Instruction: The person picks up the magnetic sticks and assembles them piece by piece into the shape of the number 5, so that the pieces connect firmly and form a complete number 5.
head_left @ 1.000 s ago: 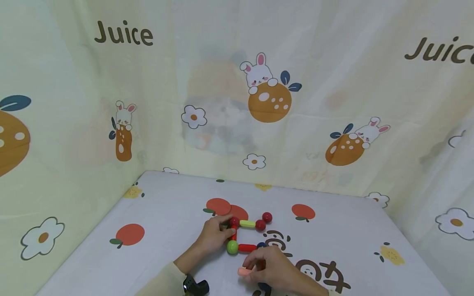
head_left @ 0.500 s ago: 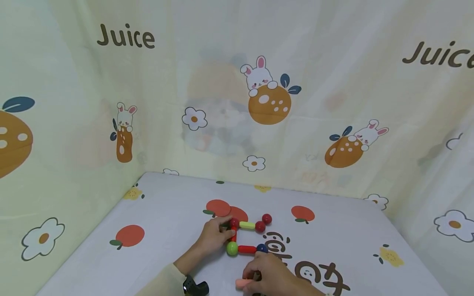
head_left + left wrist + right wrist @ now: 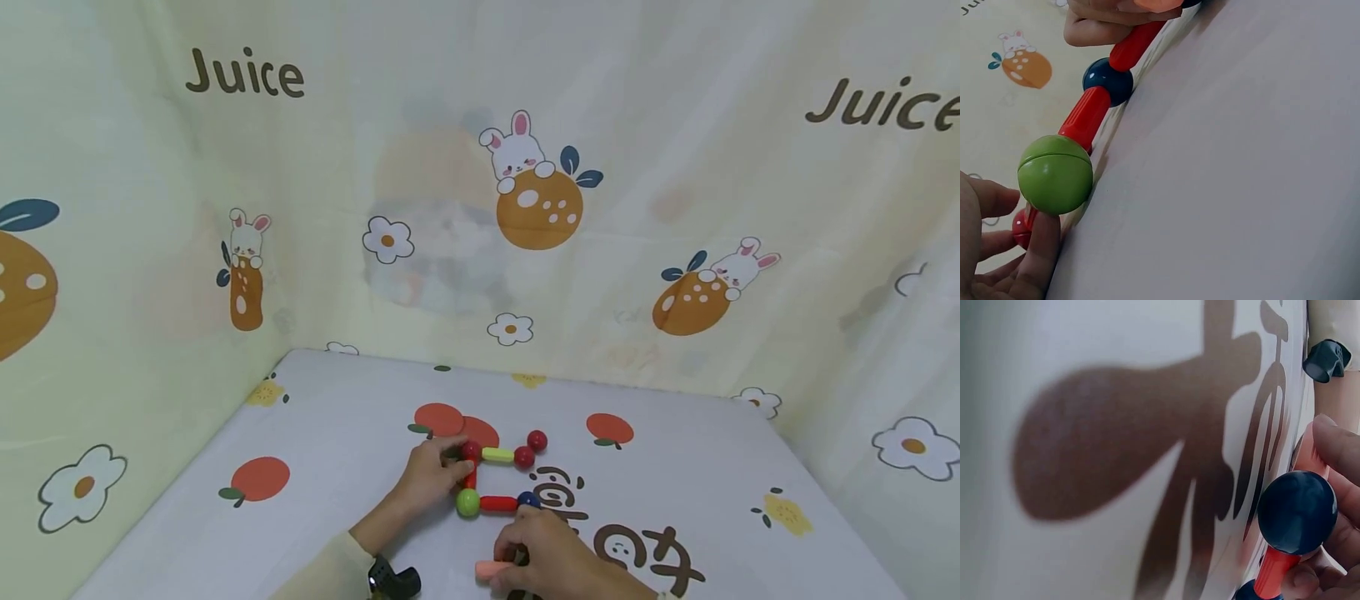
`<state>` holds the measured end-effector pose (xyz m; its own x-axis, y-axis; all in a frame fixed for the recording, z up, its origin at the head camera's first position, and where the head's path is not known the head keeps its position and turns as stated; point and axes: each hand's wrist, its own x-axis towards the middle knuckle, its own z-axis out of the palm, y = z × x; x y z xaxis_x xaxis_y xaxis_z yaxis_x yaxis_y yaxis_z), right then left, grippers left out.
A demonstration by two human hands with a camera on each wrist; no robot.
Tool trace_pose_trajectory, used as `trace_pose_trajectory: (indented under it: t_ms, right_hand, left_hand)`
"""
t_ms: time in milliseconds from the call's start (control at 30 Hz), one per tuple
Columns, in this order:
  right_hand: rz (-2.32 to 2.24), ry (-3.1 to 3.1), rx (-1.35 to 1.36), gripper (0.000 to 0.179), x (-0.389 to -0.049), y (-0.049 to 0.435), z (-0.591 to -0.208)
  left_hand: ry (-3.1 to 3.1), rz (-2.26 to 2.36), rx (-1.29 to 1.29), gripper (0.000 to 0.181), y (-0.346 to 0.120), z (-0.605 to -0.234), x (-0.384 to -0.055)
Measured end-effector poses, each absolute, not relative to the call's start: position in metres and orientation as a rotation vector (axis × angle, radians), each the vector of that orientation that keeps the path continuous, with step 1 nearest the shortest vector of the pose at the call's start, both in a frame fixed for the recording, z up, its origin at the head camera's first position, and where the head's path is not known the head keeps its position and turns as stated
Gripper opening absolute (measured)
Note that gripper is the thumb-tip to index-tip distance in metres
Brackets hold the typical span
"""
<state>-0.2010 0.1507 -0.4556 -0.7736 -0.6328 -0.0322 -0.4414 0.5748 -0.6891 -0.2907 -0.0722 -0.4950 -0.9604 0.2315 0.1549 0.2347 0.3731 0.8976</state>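
Toy balls and rods form a bent chain on the table. My left hand (image 3: 427, 479) grips its left side, thumb and fingers around the upright red toy rod (image 3: 470, 477) and the red ball (image 3: 471, 451). A green ball (image 3: 1055, 175) joins that rod to another red rod (image 3: 498, 504), which ends at a blue ball (image 3: 1108, 81). A further red rod (image 3: 1274, 572) runs on to a second blue ball (image 3: 1297, 512). My right hand (image 3: 551, 554) pinches a pink toy rod (image 3: 490, 571), which meets this second ball in the right wrist view.
From the red corner ball a yellow-green rod (image 3: 498, 455) extends right to a dark red ball (image 3: 524, 457), with one more dark red ball (image 3: 537, 441) beside it. A printed cloth covers the table (image 3: 337, 433), and a patterned curtain (image 3: 442, 150) stands behind.
My right hand has moved slightly toward the near side with the pink rod, uncovering more of the blue ball at the red rod's end. My left hand keeps its hold.
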Motion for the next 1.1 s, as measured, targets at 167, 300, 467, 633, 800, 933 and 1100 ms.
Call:
trace_pose_trajectory:
  t_ms: [167, 300, 467, 633, 800, 933, 1100]
  right_hand:
    - [-1.0, 2.532, -0.852, 0.014, -0.2, 0.15, -0.456]
    - [-0.995, 2.531, -0.823, 0.014, -0.198, 0.15, -0.455]
    - [-0.968, 2.541, -0.78, 0.014, -0.199, 0.151, -0.452]
    - [-1.022, 2.533, -0.785, 0.017, -0.197, 0.154, -0.452]
    - [-1.039, 2.548, -0.894, 0.02, -0.197, 0.162, -0.454]
    - [-1.043, 2.585, -1.004, 0.022, -0.196, 0.167, -0.456]
    - [-1.053, 2.622, -0.995, 0.022, -0.194, 0.17, -0.455]
  left_hand:
    - [-2.611, -1.686, -0.43, 0.039, -0.068, -0.49, -0.296]
    - [-2.707, -1.606, -0.391, 0.038, -0.064, -0.48, -0.307]
    - [-2.848, -1.399, -0.35, 0.036, -0.056, -0.463, -0.328]
    - [-2.982, -1.178, -0.403, 0.035, -0.039, -0.451, -0.349]
    - [-3.085, -0.956, -0.503, 0.037, -0.014, -0.441, -0.359]
    - [-3.124, -0.852, -0.535, 0.04, 0.007, -0.435, -0.36]
    - [-3.162, -0.806, -0.626, 0.044, 0.028, -0.429, -0.357]
